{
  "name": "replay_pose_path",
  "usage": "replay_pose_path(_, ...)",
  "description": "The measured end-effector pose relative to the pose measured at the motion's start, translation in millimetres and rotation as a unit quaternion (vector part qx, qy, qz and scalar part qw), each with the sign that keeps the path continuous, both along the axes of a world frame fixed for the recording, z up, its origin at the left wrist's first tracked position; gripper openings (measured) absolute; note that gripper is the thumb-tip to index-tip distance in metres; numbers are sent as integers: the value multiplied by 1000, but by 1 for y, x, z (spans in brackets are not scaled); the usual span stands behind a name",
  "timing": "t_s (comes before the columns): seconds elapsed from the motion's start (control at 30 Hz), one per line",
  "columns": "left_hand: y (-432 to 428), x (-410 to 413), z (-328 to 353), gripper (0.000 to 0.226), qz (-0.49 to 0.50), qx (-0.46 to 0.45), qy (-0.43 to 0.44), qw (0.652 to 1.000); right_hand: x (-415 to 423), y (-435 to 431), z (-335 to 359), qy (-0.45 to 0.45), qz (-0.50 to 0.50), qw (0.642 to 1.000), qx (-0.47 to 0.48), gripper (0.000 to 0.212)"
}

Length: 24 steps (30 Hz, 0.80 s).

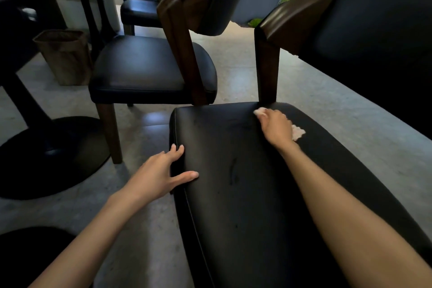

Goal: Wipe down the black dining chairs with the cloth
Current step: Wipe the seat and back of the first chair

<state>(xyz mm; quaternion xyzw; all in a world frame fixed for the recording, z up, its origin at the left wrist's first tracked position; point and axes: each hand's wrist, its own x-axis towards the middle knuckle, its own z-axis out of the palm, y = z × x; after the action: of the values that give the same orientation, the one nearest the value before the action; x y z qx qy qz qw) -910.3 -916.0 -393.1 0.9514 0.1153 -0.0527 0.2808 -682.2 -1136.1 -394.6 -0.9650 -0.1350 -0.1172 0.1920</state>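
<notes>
a person's right hand curls its fingers around a pale cloth, pressing it to the far end of the nearest black chair's seat, beside the wooden back post. the left hand, fingers spread wide, rests on the seat's left edge. a second black chair stands just beyond.

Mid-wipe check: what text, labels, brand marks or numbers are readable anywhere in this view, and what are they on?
None can be read.
The chair seat being wiped, the cloth, the neighbouring chair and the brown paper bag show no print, tag or number.
The background along the top of the view is too blurred to tell.
</notes>
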Motion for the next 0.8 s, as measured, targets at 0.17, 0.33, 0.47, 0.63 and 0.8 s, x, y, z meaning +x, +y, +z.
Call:
replay_pose_path(0.17,-8,-2,-1,93,12,-15,-4,1000,-59,54,3,9,128,991,35,33)
replay_pose_path(0.33,-21,-2,-2,83,37,0,-27,999,-83,59,19,19,234,971,40,29)
replay_pose_path(0.47,-23,-5,1,97,45,10,2,999,-40,4,40,-80,85,991,73,33)
replay_pose_path(0.63,-22,-12,5,82,46,61,-33,997,-4,-41,3,75,-30,995,-65,51)
replay_pose_path(0.8,-30,-12,14,73,26,90,-52,994,-14,-16,2,50,0,999,9,40)
